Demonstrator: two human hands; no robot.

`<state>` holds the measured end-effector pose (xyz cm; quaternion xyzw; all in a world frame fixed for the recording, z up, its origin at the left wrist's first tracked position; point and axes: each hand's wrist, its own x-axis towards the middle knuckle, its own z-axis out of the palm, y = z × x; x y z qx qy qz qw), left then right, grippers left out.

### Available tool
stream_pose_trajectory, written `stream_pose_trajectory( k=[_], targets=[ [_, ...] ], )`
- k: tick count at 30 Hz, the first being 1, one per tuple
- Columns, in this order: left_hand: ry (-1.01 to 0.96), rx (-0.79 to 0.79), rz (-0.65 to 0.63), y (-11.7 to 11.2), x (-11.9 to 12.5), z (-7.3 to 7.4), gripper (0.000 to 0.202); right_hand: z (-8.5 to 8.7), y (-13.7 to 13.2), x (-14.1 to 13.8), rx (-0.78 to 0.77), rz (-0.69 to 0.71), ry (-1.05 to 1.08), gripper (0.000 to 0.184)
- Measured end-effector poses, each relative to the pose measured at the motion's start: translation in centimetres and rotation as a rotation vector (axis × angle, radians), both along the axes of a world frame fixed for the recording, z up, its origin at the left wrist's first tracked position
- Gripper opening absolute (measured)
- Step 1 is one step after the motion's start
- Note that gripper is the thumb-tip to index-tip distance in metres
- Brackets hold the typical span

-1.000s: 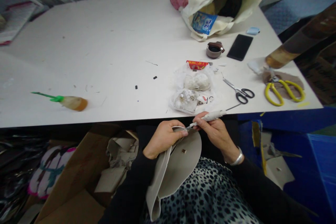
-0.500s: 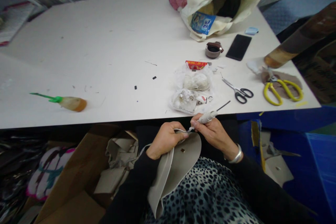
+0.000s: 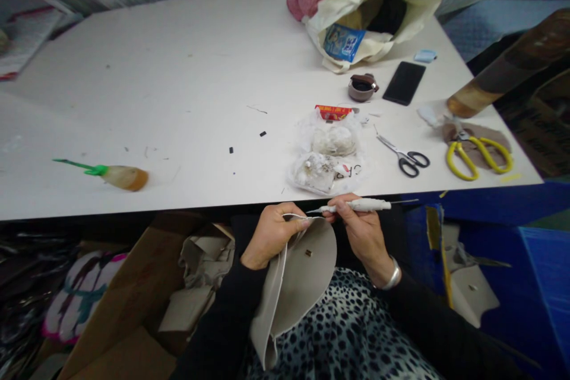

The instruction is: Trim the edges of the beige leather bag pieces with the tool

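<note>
My left hand [image 3: 275,234] pinches the upper edge of a beige bag [image 3: 312,276] with a rounded flap, which rests over my lap. A small gold clasp [image 3: 309,253] shows on the flap. A thin white cord [image 3: 291,215] loops by my left fingertips. My right hand [image 3: 363,231] is closed round a white-handled pointed tool [image 3: 367,205]. The tool lies nearly level. Its thin tip points left, close to the bag's edge by my left thumb; whether it touches I cannot tell. A thin rod sticks out of its back end.
On the white table [image 3: 178,71] lie black-handled scissors [image 3: 412,160], yellow-handled pliers [image 3: 478,151], a phone [image 3: 404,83], plastic-wrapped lumps [image 3: 327,154], and a green-capped bottle [image 3: 124,177]. A cloth bag [image 3: 414,12] stands behind. Cardboard box [image 3: 129,291] left; blue bin [image 3: 534,285] right.
My right hand has turned the tool from slanting upward to nearly level and drawn its tip slightly left and up. My left hand and the bag have shifted slightly left.
</note>
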<state>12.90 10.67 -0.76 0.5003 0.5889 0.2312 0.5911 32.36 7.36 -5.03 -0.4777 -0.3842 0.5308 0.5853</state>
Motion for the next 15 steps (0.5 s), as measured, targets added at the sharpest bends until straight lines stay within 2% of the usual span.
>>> stream_pose_trajectory(
  k=[3,5,10,15],
  targets=[
    [-0.07,-0.041,0.081,0.2,-0.7,-0.1,0.023,0.6,1.0,0.5,0.1,-0.165,-0.153,0.02],
    [-0.15,-0.079,0.161,0.4,-1.3,-0.2,0.027,0.8,1.7,0.9,0.178,-0.228,-0.295,0.018],
    [-0.292,-0.139,0.372,1.0,-2.5,0.0,0.038,0.4,2.7,1.3,0.273,-0.222,-0.5,0.017],
    [-0.342,-0.141,0.402,1.3,-3.1,-0.1,0.04,0.1,3.2,1.4,0.407,-0.199,-0.67,0.013]
  ],
)
